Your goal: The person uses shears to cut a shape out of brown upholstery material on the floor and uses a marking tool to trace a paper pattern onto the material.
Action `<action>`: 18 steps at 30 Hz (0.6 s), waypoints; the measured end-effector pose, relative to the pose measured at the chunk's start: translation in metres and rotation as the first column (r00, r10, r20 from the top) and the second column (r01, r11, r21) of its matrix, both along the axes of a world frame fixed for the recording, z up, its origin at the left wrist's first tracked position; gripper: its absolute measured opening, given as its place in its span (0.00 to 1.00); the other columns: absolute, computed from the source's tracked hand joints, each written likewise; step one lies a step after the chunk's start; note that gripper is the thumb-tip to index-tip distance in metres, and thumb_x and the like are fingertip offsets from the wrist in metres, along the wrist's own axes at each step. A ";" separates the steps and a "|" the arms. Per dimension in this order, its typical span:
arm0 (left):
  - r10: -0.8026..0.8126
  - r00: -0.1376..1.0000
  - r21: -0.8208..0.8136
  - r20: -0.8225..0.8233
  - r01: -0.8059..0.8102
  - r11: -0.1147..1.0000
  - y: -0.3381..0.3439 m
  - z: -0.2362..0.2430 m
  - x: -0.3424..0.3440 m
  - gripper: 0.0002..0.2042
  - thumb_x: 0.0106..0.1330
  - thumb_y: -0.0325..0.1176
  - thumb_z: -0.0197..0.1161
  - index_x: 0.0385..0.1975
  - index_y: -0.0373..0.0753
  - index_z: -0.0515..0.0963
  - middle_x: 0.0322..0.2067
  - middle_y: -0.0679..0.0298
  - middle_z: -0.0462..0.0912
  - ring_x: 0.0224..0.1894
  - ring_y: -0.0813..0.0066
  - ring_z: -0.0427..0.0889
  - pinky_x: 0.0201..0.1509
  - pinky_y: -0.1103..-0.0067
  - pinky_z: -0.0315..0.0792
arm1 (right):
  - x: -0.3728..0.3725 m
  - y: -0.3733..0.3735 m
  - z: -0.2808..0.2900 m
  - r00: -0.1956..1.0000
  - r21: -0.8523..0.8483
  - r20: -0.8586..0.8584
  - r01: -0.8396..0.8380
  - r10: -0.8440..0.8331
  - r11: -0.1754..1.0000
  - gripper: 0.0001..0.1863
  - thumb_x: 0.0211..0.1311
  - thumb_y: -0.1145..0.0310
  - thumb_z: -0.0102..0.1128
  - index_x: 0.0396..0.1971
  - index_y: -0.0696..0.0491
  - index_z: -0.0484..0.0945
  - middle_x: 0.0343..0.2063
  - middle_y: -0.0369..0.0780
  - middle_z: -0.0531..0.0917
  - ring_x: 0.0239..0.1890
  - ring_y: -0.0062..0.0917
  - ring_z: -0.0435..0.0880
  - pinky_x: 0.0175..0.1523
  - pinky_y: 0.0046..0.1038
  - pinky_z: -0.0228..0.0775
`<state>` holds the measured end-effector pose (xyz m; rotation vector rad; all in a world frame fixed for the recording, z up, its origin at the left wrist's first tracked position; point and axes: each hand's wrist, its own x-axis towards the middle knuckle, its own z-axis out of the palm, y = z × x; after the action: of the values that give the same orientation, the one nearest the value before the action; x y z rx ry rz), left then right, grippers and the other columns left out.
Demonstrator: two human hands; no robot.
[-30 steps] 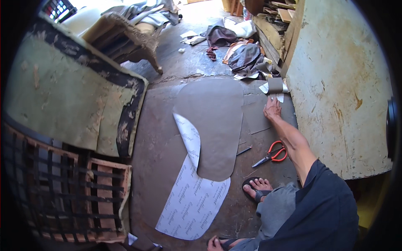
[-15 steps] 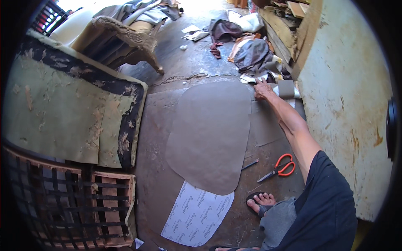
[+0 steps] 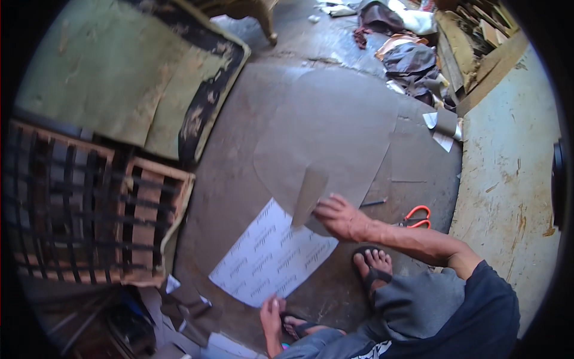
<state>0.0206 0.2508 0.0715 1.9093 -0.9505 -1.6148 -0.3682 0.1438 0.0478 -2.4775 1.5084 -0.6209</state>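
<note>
My right hand is closed by a narrow brown strip, which looks pinched at its edge and is slightly blurred. The strip stands over the lower part of a large rounded brown sheet lying flat on the floor. Partly under that sheet is a white sheet with repeated print. My left hand, fingers loosely bent and apart, is at the near edge of the white sheet; nothing shows in it. Orange-handled scissors lie partly behind my right forearm, and a dark pen lies beside the brown sheet.
A worn green cushioned panel and a wooden frame with black webbing stand on the left. Fabric scraps are heaped at the far right, before a pale board. Offcuts lie at the lower left.
My right hand has come from the scraps at the far right back to the brown sheet, now with a brown strip. My left hand has come into view. The view has shifted.
</note>
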 end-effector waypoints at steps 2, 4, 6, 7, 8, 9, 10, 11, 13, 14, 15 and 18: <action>-0.089 0.996 0.007 -0.031 0.089 0.996 -0.029 -0.007 -0.015 0.17 0.76 0.32 0.52 0.60 0.31 0.70 0.47 0.54 0.82 0.45 0.72 0.82 0.48 0.78 0.77 | 0.038 0.035 -0.016 0.989 0.129 -0.035 -0.135 0.140 0.982 0.22 0.58 0.68 0.57 0.54 0.55 0.78 0.63 0.39 0.72 0.68 0.34 0.66 0.70 0.46 0.57; -0.076 0.997 -0.031 -0.013 0.076 0.997 -0.032 -0.015 -0.007 0.18 0.76 0.33 0.52 0.60 0.31 0.69 0.49 0.54 0.81 0.46 0.72 0.82 0.47 0.77 0.77 | 0.073 0.050 -0.017 0.969 0.148 -0.019 -0.243 0.248 0.959 0.22 0.60 0.68 0.55 0.56 0.55 0.78 0.65 0.39 0.71 0.69 0.34 0.65 0.70 0.46 0.57; -0.159 0.983 -0.179 0.095 0.174 0.968 -0.022 -0.046 -0.009 0.20 0.74 0.33 0.56 0.62 0.31 0.67 0.51 0.54 0.79 0.46 0.71 0.82 0.48 0.78 0.77 | 0.086 0.068 -0.022 0.962 0.295 0.022 -0.267 0.273 0.917 0.22 0.63 0.67 0.52 0.56 0.57 0.77 0.67 0.39 0.68 0.71 0.35 0.62 0.71 0.45 0.58; -0.260 0.946 -0.171 0.192 0.293 0.941 -0.031 -0.028 -0.037 0.26 0.68 0.31 0.62 0.64 0.33 0.66 0.55 0.51 0.77 0.52 0.63 0.80 0.55 0.71 0.75 | 0.074 0.072 -0.024 0.963 0.311 -0.005 -0.255 0.269 0.916 0.22 0.63 0.67 0.52 0.56 0.57 0.77 0.67 0.39 0.68 0.71 0.35 0.62 0.71 0.45 0.58; -0.329 0.873 -0.307 0.359 0.443 0.842 -0.032 -0.020 -0.044 0.27 0.66 0.32 0.64 0.65 0.33 0.66 0.56 0.48 0.75 0.56 0.57 0.76 0.61 0.67 0.70 | 0.069 0.071 -0.016 0.952 0.347 -0.004 -0.286 0.307 0.893 0.22 0.64 0.67 0.52 0.56 0.58 0.77 0.68 0.39 0.67 0.71 0.36 0.61 0.71 0.43 0.59; -0.349 0.776 -0.403 0.526 0.588 0.701 -0.032 -0.014 -0.051 0.29 0.64 0.33 0.65 0.65 0.33 0.66 0.58 0.44 0.73 0.60 0.51 0.73 0.66 0.62 0.65 | 0.065 0.072 -0.010 0.939 0.381 -0.005 -0.316 0.344 0.869 0.22 0.64 0.67 0.52 0.56 0.59 0.77 0.68 0.40 0.67 0.71 0.36 0.61 0.71 0.42 0.60; -0.333 0.787 -0.414 0.519 0.573 0.707 -0.035 -0.008 -0.058 0.29 0.64 0.33 0.65 0.65 0.33 0.66 0.58 0.44 0.73 0.60 0.51 0.73 0.66 0.62 0.65 | 0.064 0.072 -0.010 0.938 0.347 0.011 -0.328 0.346 0.879 0.21 0.65 0.67 0.51 0.55 0.59 0.78 0.69 0.40 0.66 0.71 0.36 0.62 0.70 0.39 0.62; -0.343 0.740 -0.424 0.578 0.631 0.649 -0.037 -0.003 -0.065 0.29 0.61 0.31 0.66 0.64 0.36 0.68 0.59 0.45 0.73 0.63 0.50 0.69 0.68 0.59 0.61 | 0.065 0.070 -0.007 0.932 0.345 -0.003 -0.338 0.361 0.875 0.21 0.65 0.67 0.51 0.55 0.59 0.78 0.69 0.40 0.66 0.71 0.36 0.62 0.70 0.39 0.62; -0.320 0.701 -0.436 0.637 0.670 0.600 -0.043 -0.003 -0.070 0.30 0.59 0.29 0.67 0.64 0.39 0.70 0.59 0.46 0.72 0.65 0.49 0.66 0.69 0.57 0.58 | 0.070 0.063 0.003 0.924 0.275 0.018 -0.372 0.382 0.887 0.20 0.65 0.70 0.52 0.55 0.59 0.78 0.67 0.41 0.69 0.68 0.35 0.67 0.68 0.37 0.65; -0.287 0.658 -0.428 0.696 0.701 0.570 -0.044 -0.011 -0.065 0.26 0.60 0.30 0.66 0.61 0.42 0.73 0.59 0.49 0.73 0.65 0.49 0.66 0.69 0.57 0.58 | 0.079 0.059 0.011 0.913 0.266 0.014 -0.396 0.407 0.879 0.20 0.65 0.70 0.52 0.55 0.59 0.78 0.67 0.41 0.69 0.68 0.35 0.67 0.68 0.37 0.65; -0.250 0.609 -0.412 0.753 0.732 0.543 -0.045 -0.020 -0.056 0.23 0.61 0.31 0.65 0.58 0.45 0.77 0.60 0.52 0.74 0.66 0.49 0.66 0.68 0.57 0.58 | 0.089 0.056 0.020 0.902 0.252 0.105 -0.430 0.418 0.867 0.19 0.65 0.71 0.54 0.54 0.59 0.78 0.65 0.42 0.71 0.66 0.36 0.71 0.66 0.37 0.68; -0.269 0.730 -0.458 0.629 0.627 0.630 -0.049 -0.022 -0.032 0.15 0.61 0.29 0.64 0.49 0.44 0.83 0.46 0.59 0.84 0.56 0.58 0.77 0.65 0.59 0.60 | 0.100 0.043 0.047 0.895 0.267 0.286 -0.419 0.344 0.868 0.19 0.62 0.73 0.58 0.53 0.59 0.78 0.60 0.44 0.75 0.60 0.39 0.77 0.61 0.37 0.72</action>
<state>-0.0114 0.2020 0.0498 1.6378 -2.0749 -0.7509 -0.2684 0.1872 0.0947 -2.2630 0.9062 -0.5150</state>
